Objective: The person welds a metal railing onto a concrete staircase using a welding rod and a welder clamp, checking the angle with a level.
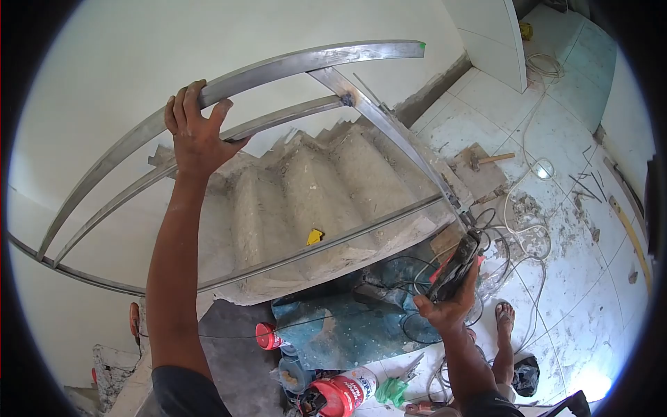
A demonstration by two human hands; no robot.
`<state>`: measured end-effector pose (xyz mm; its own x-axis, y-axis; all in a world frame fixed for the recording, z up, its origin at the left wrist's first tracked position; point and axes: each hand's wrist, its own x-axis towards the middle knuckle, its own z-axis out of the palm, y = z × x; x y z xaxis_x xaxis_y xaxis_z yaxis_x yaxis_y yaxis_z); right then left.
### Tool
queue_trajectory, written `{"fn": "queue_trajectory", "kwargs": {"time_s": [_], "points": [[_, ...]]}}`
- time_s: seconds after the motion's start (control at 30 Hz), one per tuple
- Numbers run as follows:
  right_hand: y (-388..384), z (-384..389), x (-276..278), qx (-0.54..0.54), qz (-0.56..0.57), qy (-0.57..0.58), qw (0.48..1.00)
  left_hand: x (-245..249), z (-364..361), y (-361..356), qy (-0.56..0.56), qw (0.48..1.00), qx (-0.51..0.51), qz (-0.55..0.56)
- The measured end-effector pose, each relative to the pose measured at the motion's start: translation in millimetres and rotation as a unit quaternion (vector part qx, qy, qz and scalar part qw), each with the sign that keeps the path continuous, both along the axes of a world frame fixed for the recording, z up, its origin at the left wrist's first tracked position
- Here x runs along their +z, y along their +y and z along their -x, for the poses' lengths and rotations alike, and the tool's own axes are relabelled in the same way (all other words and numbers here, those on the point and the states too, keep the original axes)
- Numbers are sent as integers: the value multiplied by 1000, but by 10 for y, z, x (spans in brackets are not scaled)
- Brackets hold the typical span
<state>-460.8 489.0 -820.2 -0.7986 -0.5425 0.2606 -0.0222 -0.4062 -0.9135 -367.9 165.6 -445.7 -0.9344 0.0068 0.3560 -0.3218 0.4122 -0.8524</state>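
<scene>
Across the concrete steps [306, 187] stands a bare metal stair railing [299, 62] with curved upper bars, a slanting post and a long lower bar. My left hand [198, 135] grips its top curved bar, fingers bent over it and thumb apart, near the second bar below. Low on the right, my right hand [448, 302] holds a dark, flat object with red edges [455, 267], thumb stretched out; I cannot tell its kind. This object is close to the foot of the post, among black cables. A darkened weld mark [347, 99] shows where the second bar meets the post.
A yellow piece [315, 237] lies on a step. A hammer [492, 160], white cable [528, 139] and rubble are on the tiled floor. Beneath the stairs are a blue-green sheet [340, 333], a red paint bucket [340, 395] and a green bag [392, 391]. A bare foot [505, 318] shows nearby.
</scene>
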Motion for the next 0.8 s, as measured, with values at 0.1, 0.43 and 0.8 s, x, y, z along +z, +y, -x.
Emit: {"fn": "queue_trajectory", "kwargs": {"time_s": [0.1, 0.43, 0.8], "points": [[-15, -5, 19, -4, -6, 11, 1000, -4, 4, -3, 0, 1000, -2, -3], [-282, 24, 250, -60, -22, 125, 990, 49, 3, 6, -7, 1000, -13, -2], [-393, -29, 165, -43, -29, 89, 995, 36, 36, 53, 7, 999, 11, -30]]}}
